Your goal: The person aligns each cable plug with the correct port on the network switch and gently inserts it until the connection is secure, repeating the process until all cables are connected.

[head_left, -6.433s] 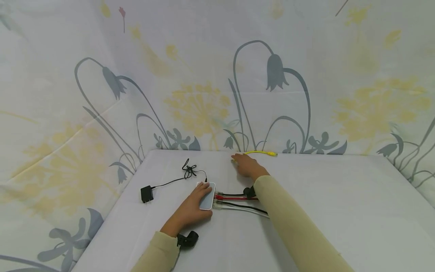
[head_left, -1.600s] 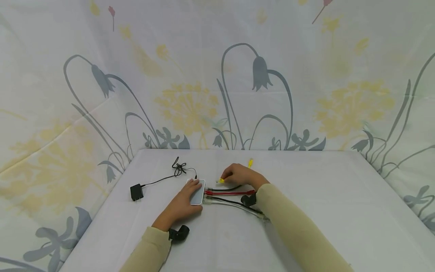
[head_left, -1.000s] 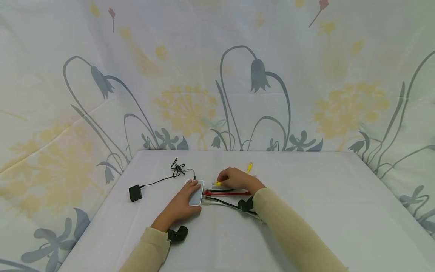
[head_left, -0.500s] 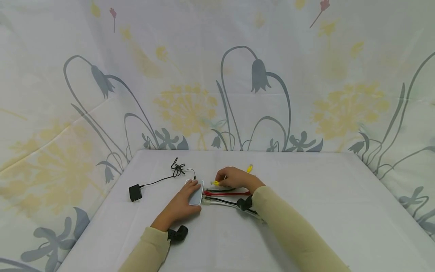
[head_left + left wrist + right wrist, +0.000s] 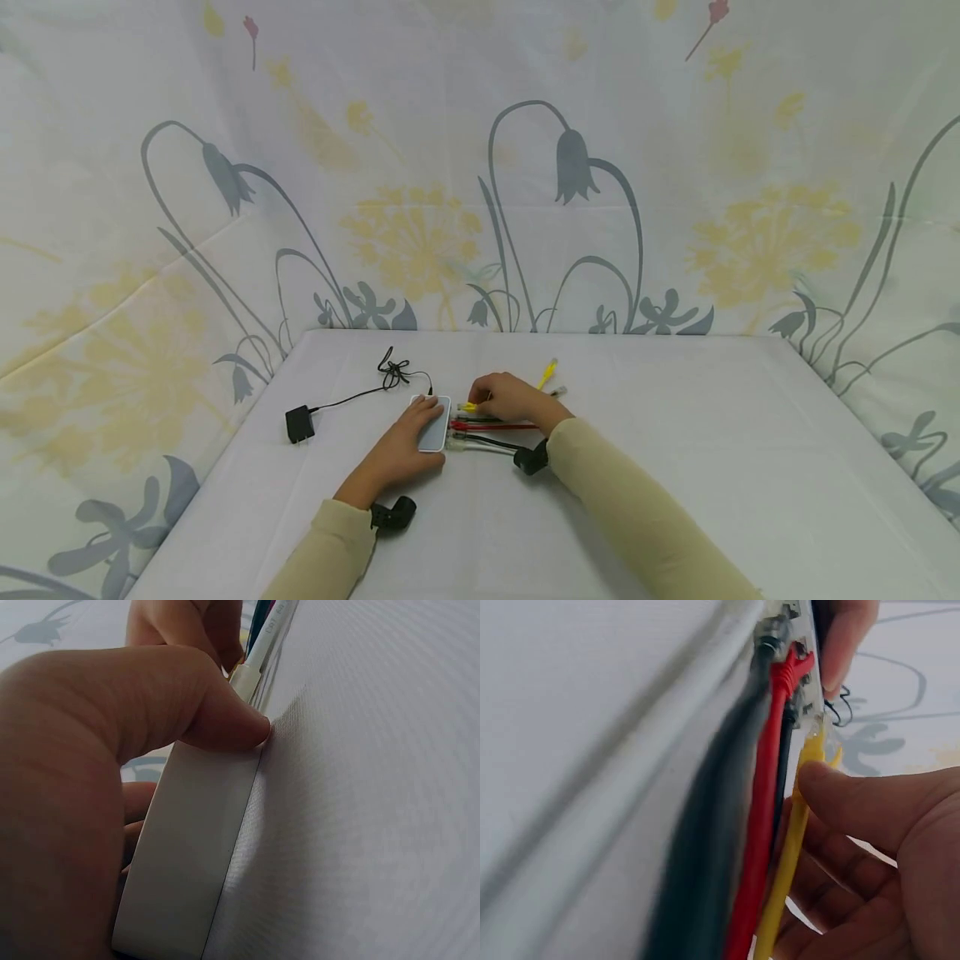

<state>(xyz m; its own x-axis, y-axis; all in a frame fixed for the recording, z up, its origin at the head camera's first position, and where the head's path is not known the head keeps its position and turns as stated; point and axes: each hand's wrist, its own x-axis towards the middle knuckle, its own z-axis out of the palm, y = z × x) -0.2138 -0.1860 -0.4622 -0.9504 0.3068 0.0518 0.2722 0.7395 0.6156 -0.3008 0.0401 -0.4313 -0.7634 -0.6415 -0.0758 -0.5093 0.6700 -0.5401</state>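
My left hand (image 5: 405, 446) holds the small white network switch (image 5: 433, 435) on the table, its fingers over the top and its thumb against the near end. In the left wrist view that thumb lies on the white casing (image 5: 202, 817). Thumb and fingers of my right hand (image 5: 513, 396) pinch a yellow network cable (image 5: 784, 877) just behind its clear plug (image 5: 817, 731). This plug points at the port side of the switch, close to its far end. Red (image 5: 759, 832), black (image 5: 705, 825) and white (image 5: 630, 787) cables run into the neighbouring ports.
A black power adapter (image 5: 300, 425) lies left on the white table (image 5: 712, 467); its tangled cord (image 5: 393, 375) reaches the far end of the switch. Black wrist cameras (image 5: 531, 457) hang near the cables. A flowered cloth (image 5: 465, 167) stands behind the table.
My right hand has taken the yellow cable from the table's back edge and brought it left and nearer, its plug now close to the switch. My left hand has stayed on the switch.
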